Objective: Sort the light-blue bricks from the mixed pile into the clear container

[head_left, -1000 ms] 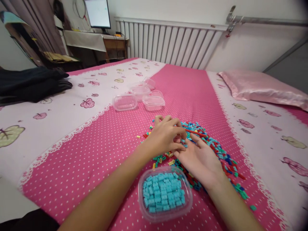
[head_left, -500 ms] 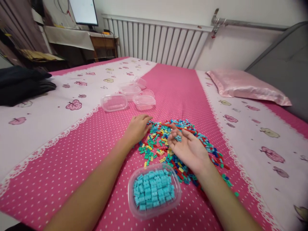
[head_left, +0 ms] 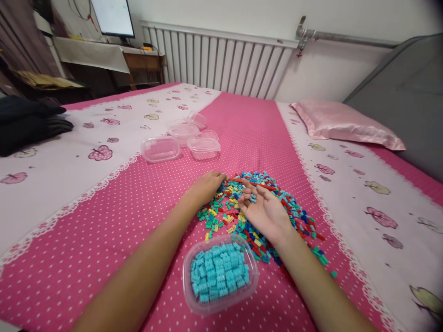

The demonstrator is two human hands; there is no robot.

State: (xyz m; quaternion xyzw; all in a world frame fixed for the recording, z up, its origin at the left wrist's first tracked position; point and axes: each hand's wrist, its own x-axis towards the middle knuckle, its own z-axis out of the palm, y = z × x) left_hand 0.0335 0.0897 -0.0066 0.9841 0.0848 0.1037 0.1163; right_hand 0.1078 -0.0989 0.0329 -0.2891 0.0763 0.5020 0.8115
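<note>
Loose toy building bricks (head_left: 230,206) in blue, green, yellow and red lie heaped on the bed. At the heap's far left edge, my left hand (head_left: 207,186) points palm down with its fingers bent together among the bricks; its fingertips are partly hidden, and I cannot make out what they grip. Above the heap my right hand (head_left: 266,216) is turned palm up, its fingers curled around a few light blue bricks (head_left: 253,198). Nearer to me stands a clear plastic tub (head_left: 187,288), filled with turquoise bricks (head_left: 219,272).
Several clear plastic tubs (head_left: 161,150) sit beyond my left hand on the pink dotted bedspread (head_left: 138,207). A pink pillow (head_left: 346,122) lies at the right, dark folded cloth (head_left: 31,124) at the left. Behind the bed is a white radiator (head_left: 214,57).
My left hand has moved a little right and further onto the heap, its fingers drawn closer together. My right hand stays palm up with the light blue bricks. The whole view has shifted slightly.
</note>
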